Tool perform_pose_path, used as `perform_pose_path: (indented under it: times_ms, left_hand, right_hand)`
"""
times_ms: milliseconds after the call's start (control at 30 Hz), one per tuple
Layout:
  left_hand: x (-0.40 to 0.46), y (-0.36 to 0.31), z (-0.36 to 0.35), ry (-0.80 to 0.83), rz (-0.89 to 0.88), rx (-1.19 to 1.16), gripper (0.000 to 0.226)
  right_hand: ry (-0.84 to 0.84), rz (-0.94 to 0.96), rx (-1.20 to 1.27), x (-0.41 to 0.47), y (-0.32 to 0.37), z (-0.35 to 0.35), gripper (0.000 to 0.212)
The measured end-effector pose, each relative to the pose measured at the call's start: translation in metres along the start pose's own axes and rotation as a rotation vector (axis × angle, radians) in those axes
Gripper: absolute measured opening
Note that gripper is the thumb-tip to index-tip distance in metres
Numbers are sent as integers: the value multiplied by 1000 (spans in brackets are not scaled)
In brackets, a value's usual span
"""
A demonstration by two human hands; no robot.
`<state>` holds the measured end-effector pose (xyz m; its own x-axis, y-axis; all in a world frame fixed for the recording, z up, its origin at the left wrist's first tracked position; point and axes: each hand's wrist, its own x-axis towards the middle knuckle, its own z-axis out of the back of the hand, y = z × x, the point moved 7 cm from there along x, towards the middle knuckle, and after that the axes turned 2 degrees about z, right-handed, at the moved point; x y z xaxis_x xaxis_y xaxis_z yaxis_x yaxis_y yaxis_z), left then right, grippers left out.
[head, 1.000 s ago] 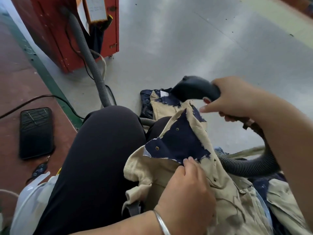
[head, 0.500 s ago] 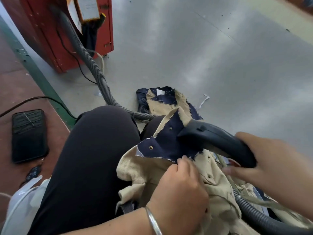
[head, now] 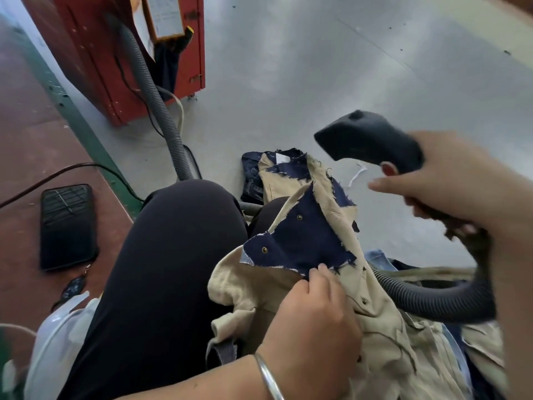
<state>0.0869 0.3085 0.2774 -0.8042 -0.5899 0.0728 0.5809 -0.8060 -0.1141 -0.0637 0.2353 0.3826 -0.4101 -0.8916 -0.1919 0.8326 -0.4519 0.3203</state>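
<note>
A beige garment (head: 372, 321) with frayed navy patches (head: 302, 241) and small metal studs lies over my lap. My left hand (head: 311, 316), a metal bangle on its wrist, pinches the garment at the lower edge of the navy patch. My right hand (head: 450, 186) grips the handle of a dark suction nozzle (head: 366, 137), which is lifted above and to the right of the patch, clear of the cloth. Its ribbed grey hose (head: 432, 295) loops down across the garment on the right.
My leg in black trousers (head: 161, 269) fills the lower middle. A black phone (head: 67, 226) lies on the red floor strip at left. A red cabinet (head: 121, 53) stands at the back left, a grey hose (head: 155, 99) running from it. More beige and navy garments (head: 277, 174) lie on the grey floor.
My right hand has lifted the nozzle up and to the right, off the navy patch it was on half a second ago. My left hand keeps its pinch on the garment.
</note>
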Motion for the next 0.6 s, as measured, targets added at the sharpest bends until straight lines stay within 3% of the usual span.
perform_pose_path:
  times_ms: [200,367,600]
  left_hand:
    - [3,0,-1,32,8,-16,43]
    - [1,-5,-2,19,-21,24,42]
    - [3,-1,-1,43,41,-10,47]
  right_hand:
    - [-41,-52,-9,-89,-55,7,67]
    - [123,8,-246,-104,-35,-30,39]
    - [215,-7,-382,-53,5,-41,40]
